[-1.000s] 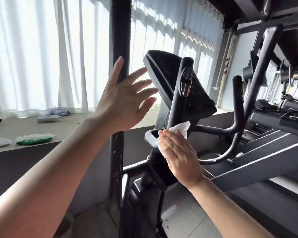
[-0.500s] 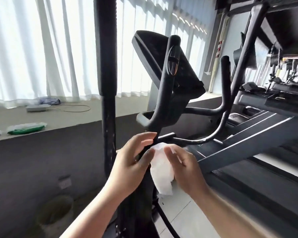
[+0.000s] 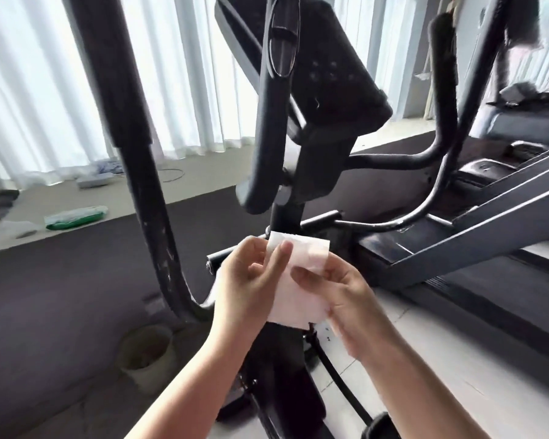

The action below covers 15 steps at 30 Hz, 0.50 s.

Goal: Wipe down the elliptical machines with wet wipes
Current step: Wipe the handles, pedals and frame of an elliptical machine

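Far to the left, a green and white pack of wipes (image 3: 76,217) lies on the long window ledge (image 3: 178,188), under the white curtains (image 3: 38,90). Nearer in, a thick black swing handle (image 3: 133,128) of the elliptical machine (image 3: 286,172) rises past the view, its paint scuffed low down. A small round bin (image 3: 146,353) stands on the floor at its foot.

In the middle, both hands hold a white wet wipe (image 3: 298,280) up in front of the machine's centre post, just below the console (image 3: 327,58). The left hand (image 3: 251,286) pinches the wipe's left edge, thumb in front, fingers (image 3: 279,264) curled behind the sheet. The right hand (image 3: 339,293) grips the right edge the same way, thumb pressed on the front. The wipe is spread flat between them, clear of the frame as far as I can see.

To the right, curved fixed handlebars (image 3: 441,147) sweep outward, and beyond them sits a treadmill (image 3: 488,217) with its sloped deck.
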Motion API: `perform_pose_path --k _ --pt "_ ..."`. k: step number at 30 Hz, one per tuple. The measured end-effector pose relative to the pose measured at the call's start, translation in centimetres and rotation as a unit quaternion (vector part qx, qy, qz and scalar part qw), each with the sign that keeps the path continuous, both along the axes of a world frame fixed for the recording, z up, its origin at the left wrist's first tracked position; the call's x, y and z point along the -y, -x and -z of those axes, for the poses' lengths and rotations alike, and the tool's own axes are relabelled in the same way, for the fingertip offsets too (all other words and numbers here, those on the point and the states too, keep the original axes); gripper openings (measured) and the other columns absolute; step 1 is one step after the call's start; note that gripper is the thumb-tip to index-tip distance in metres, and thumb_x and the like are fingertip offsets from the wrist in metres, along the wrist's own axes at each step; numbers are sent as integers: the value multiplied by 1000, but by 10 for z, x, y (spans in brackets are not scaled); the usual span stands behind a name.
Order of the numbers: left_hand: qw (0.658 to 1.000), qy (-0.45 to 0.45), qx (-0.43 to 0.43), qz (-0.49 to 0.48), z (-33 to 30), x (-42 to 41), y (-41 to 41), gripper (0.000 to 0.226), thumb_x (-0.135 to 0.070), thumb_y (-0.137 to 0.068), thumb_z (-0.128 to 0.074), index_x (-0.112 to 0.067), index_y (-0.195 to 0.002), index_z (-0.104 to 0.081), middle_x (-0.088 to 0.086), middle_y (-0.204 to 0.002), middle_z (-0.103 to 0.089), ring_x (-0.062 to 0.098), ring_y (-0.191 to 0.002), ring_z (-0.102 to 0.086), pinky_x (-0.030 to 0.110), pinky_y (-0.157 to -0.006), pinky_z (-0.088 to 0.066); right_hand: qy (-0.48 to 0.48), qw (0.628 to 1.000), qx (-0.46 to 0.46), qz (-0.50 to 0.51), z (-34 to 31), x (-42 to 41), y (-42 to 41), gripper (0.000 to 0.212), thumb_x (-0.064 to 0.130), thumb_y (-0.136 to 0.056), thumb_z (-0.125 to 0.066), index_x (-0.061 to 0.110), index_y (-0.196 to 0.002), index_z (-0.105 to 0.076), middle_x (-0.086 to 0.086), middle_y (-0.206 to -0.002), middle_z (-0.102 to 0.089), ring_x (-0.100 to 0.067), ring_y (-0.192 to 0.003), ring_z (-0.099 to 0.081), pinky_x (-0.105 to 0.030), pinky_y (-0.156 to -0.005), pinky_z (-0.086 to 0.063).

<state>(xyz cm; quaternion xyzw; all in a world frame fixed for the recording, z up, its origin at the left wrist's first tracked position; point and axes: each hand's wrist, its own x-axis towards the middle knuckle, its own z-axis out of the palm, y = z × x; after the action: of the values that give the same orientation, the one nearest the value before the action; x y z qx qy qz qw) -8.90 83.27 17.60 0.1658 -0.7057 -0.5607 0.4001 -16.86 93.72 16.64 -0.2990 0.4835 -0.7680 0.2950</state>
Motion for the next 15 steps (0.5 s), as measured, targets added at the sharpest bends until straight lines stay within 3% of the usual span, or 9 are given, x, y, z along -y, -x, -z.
perform_pose_path --k 3,5,8,11,13,15 --pt "973 188 -27 -132 3 7 7 22 -56 -87 -61 -35 -83 -58 -12 -82 -64 8 -73 -64 19 -60 -48 -7 991 37 127 11 4 29 11 15 -78 -74 17 -88 -71 -2 -87 -74 -18 -82 -69 -25 -61 -52" --pt "943 266 -84 -182 -6 14 16 16 -45 -91 -55 -32 -100 -57 -19 -99 -56 15 -93 -62 28 -76 -52 -15 974 -5 226 15 16 55 14 11 -85 -72 18 -96 -68 3 -89 -72 -10 -84 -67 -19 -68 -51" --pt "907 330 -121 -232 -27 26 39 31 -36 -95 -48 -28 -125 -47 -18 -119 -44 17 -119 -48 44 -101 -44 -50 930 -121 343 18 49 86 19 10 -89 -69 10 -106 -62 11 -95 -65 -10 -87 -61 -1 -74 -40" --pt "904 327 -124 -246 -55 38 67 39 -38 -99 -40 -28 -136 -34 -8 -138 -41 17 -134 -41 42 -114 -32 -17 865 -266 425 14 93 116 19 -2 -91 -61 -4 -109 -66 -5 -92 -70 -14 -89 -59 9 -75 -30" --pt "896 339 -122 -259 -63 48 82 40 -39 -100 -34 -30 -139 -31 -2 -144 -42 14 -137 -39 37 -116 -29 24 817 -375 437 12 128 136 24 -1 -92 -52 -1 -110 -69 -10 -104 -73 -12 -95 -64 -7 -92 -43" --pt "889 353 -134 -257 -64 56 93 39 -40 -101 -29 -35 -139 -31 -9 -145 -42 8 -139 -37 33 -115 -28 57 762 -482 429 13 163 161 32 -1 -96 -40 -2 -111 -69 -14 -116 -69 -22 -113 -61 -29 -103 -44"
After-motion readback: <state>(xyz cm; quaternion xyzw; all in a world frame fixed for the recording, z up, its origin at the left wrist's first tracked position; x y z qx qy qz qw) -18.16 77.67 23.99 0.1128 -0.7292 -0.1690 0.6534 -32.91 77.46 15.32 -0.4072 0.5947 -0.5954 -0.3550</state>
